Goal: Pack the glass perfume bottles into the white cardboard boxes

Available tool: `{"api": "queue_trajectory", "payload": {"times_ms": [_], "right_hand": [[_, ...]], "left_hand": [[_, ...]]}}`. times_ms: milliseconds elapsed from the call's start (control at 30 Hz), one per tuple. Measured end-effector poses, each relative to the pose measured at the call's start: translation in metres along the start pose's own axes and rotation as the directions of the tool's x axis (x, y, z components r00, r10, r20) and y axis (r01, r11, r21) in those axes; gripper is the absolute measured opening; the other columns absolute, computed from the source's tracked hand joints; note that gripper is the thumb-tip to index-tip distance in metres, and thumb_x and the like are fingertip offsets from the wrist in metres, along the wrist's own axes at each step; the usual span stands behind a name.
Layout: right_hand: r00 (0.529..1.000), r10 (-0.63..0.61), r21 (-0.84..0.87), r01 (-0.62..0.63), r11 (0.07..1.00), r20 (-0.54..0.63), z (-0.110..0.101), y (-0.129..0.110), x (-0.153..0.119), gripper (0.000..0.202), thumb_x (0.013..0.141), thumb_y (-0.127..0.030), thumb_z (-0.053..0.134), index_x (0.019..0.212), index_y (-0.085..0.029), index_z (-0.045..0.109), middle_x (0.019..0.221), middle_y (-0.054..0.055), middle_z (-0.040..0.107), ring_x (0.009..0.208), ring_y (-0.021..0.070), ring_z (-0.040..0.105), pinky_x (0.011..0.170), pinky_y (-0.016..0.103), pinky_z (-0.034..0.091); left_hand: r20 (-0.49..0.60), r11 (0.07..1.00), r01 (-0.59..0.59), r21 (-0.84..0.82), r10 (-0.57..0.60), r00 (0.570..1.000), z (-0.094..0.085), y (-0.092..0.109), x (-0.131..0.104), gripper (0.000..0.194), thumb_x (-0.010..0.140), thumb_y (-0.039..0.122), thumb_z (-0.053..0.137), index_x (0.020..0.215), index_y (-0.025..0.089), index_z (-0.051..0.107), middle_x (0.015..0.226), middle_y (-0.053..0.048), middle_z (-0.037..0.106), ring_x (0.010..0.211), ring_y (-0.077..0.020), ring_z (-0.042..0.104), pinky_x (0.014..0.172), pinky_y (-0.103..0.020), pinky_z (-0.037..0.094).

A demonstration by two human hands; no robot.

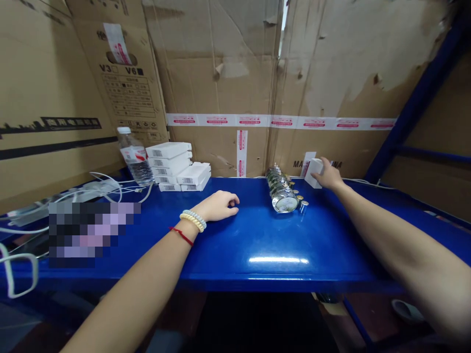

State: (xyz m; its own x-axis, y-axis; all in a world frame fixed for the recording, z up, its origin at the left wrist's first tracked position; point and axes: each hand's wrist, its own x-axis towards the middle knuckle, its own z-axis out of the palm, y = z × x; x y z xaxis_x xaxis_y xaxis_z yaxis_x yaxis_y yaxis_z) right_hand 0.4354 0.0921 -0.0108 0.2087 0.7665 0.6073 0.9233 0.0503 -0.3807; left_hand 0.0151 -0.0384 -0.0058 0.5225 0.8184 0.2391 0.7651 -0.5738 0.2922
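My right hand (330, 175) is at the back right, its thumb and fingers closed around an upright white box (314, 173) by the cardboard wall. Over the middle of the blue table (235, 245), my left hand (220, 206) has its fingers curled but apart, with nothing between them. Between the hands, a row of clear glass bottles (285, 201) runs back toward the wall. Small gold and silver caps (303, 205) stand along the row's right side. Flat white boxes (169, 159) are stacked at the back left.
A water bottle (135, 157) stands left of the stack. White cables (110, 189) and a blurred-out object (91, 230) cover the table's left side. Cardboard (221, 88) closes off the back, and a blue metal post (415, 98) slants up at the right.
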Motion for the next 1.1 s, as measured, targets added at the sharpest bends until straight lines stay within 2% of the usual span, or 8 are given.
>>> {"api": "queue_trajectory", "payload": {"times_ms": [133, 233, 333, 433, 567, 767, 967, 1100], "right_hand": [[0.983, 0.103, 0.068, -0.094, 0.993, -0.153, -0.013, -0.019, -0.014, 0.085, 0.073, -0.046, 0.062, 0.143, -0.006, 0.035, 0.132, 0.027, 0.051, 0.123, 0.0398, 0.047, 0.099, 0.051, 0.039], [0.927, 0.195, 0.221, -0.127, 0.967, -0.320, -0.020, -0.038, -0.029, 0.062, 0.077, -0.043, 0.053, 0.127, -0.008, 0.053, 0.121, 0.022, 0.059, 0.119, 0.0350, 0.049, 0.100, 0.048, 0.038], [0.875, 0.329, 0.375, -0.190, 0.908, -0.354, -0.021, -0.054, -0.046, 0.044, 0.082, -0.045, 0.044, 0.098, -0.011, 0.067, 0.105, 0.019, 0.067, 0.105, 0.0309, 0.057, 0.096, 0.043, 0.042], [0.852, 0.424, 0.510, -0.228, 0.829, -0.308, -0.025, -0.062, -0.062, 0.051, 0.087, -0.050, 0.035, 0.070, -0.016, 0.068, 0.088, 0.015, 0.070, 0.091, 0.0274, 0.063, 0.087, 0.038, 0.045], [0.931, 0.330, 0.562, -0.192, 0.804, -0.154, -0.037, -0.064, -0.074, 0.064, 0.092, -0.048, 0.028, 0.040, -0.021, 0.054, 0.073, 0.010, 0.072, 0.081, 0.0219, 0.066, 0.081, 0.030, 0.045], [0.953, 0.300, 0.454, -0.286, 0.844, 0.041, -0.050, -0.066, -0.074, 0.045, 0.080, -0.020, 0.042, 0.038, -0.021, 0.059, 0.065, 0.007, 0.072, 0.084, 0.0237, 0.068, 0.080, 0.027, 0.045], [0.927, 0.372, 0.399, -0.359, 0.844, 0.047, -0.049, -0.071, -0.072, 0.041, 0.074, -0.021, 0.041, 0.036, -0.022, 0.056, 0.053, 0.011, 0.066, 0.079, 0.0271, 0.066, 0.080, 0.030, 0.045], [0.955, 0.298, 0.439, -0.272, 0.856, 0.011, -0.044, -0.073, -0.072, 0.021, 0.066, -0.023, 0.047, 0.056, -0.019, 0.065, 0.056, 0.008, 0.064, 0.071, 0.0250, 0.062, 0.072, 0.032, 0.045]], "left_hand": [[0.018, 1.000, 0.018, -0.003, -0.018, 1.000, -0.002, 0.003, 0.000, 0.035, 0.076, 0.032, 0.055, 0.104, 0.015, 0.068, 0.096, -0.008, 0.071, 0.086, -0.0193, 0.065, 0.081, -0.029, 0.049], [0.007, 0.998, 0.039, -0.038, -0.039, 0.999, -0.004, 0.006, -0.001, 0.038, 0.080, 0.043, 0.053, 0.100, 0.016, 0.070, 0.096, -0.007, 0.071, 0.086, -0.0200, 0.065, 0.080, -0.029, 0.049], [-0.042, 0.987, 0.113, -0.113, -0.118, 0.992, -0.007, 0.009, -0.003, 0.052, 0.088, 0.056, 0.037, 0.082, 0.018, 0.072, 0.090, -0.005, 0.073, 0.084, -0.0206, 0.065, 0.082, -0.031, 0.047], [-0.113, 0.969, 0.176, -0.171, -0.197, 0.974, -0.010, 0.007, -0.003, 0.067, 0.093, 0.054, 0.021, 0.059, 0.019, 0.067, 0.079, -0.006, 0.073, 0.079, -0.0198, 0.065, 0.087, -0.031, 0.045], [-0.241, 0.960, 0.256, -0.115, -0.277, 0.930, -0.014, -0.002, -0.002, 0.055, 0.088, 0.039, 0.030, 0.045, 0.020, 0.058, 0.066, -0.005, 0.070, 0.071, -0.0188, 0.064, 0.085, -0.030, 0.045], [-0.387, 0.871, 0.477, -0.115, -0.482, 0.786, -0.024, -0.010, -0.004, 0.039, 0.076, 0.026, 0.039, 0.040, 0.021, 0.054, 0.055, -0.007, 0.065, 0.068, -0.0217, 0.062, 0.076, -0.031, 0.047], [-0.485, 0.753, 0.657, 0.015, -0.569, 0.664, -0.031, -0.002, 0.009, 0.039, 0.083, 0.032, 0.040, 0.061, 0.016, 0.068, 0.068, -0.014, 0.069, 0.080, -0.0278, 0.066, 0.077, -0.035, 0.048], [-0.451, 0.839, 0.537, 0.087, -0.447, 0.772, -0.024, 0.000, 0.030, 0.029, 0.082, 0.030, 0.047, 0.087, 0.014, 0.071, 0.096, -0.016, 0.070, 0.093, -0.0279, 0.065, 0.082, -0.034, 0.048]]}}
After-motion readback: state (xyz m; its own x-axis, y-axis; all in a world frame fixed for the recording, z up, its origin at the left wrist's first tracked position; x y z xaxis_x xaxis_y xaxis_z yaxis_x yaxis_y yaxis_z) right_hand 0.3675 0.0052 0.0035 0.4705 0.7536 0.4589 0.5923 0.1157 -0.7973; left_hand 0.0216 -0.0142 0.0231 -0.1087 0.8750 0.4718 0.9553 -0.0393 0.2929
